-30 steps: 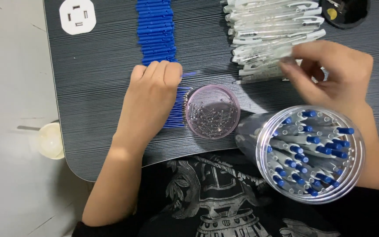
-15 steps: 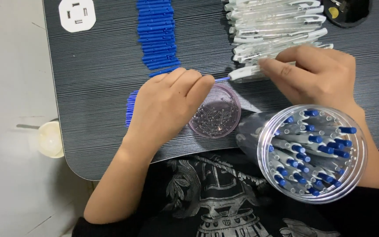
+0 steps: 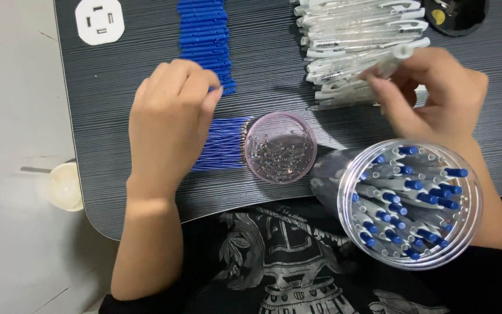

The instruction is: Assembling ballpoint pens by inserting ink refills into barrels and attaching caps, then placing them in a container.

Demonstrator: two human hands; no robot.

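Two hands at work over a dark ribbed counter (image 3: 117, 116). Left hand (image 3: 169, 125) palm down, fingers curled narrow, fingertips on the lower end of a stack of blue pen caps (image 3: 204, 40); whether anything is pinched there, cannot tell. Right hand (image 3: 437, 96) closed around a white pen barrel (image 3: 393, 58), held slanted, long axis running from lower left to upper right, blunt open end up and away toward the far edge of the counter. Just beside the left hand, a fan of thin blue refills (image 3: 222, 145) lying flat, long axes running left to right, metal tips pointing right toward a small round dish (image 3: 280, 148). Dish of pinkish translucent plastic, shallow, filled with tiny shiny metal pieces too small to make out. Behind the right hand, a heap of white barrels (image 3: 355, 29), smooth plastic, lying mostly left to right, stacked several deep. Near the body, a clear round tub (image 3: 408, 203) packed with finished pens standing upright, blue ends up. At the far left corner of the counter, a white rounded square plastic piece (image 3: 99, 21) with slots. At the far right corner, a black round holder (image 3: 457, 14). Off the counter's left edge, a small cream cup (image 3: 65, 186) on a pale floor.
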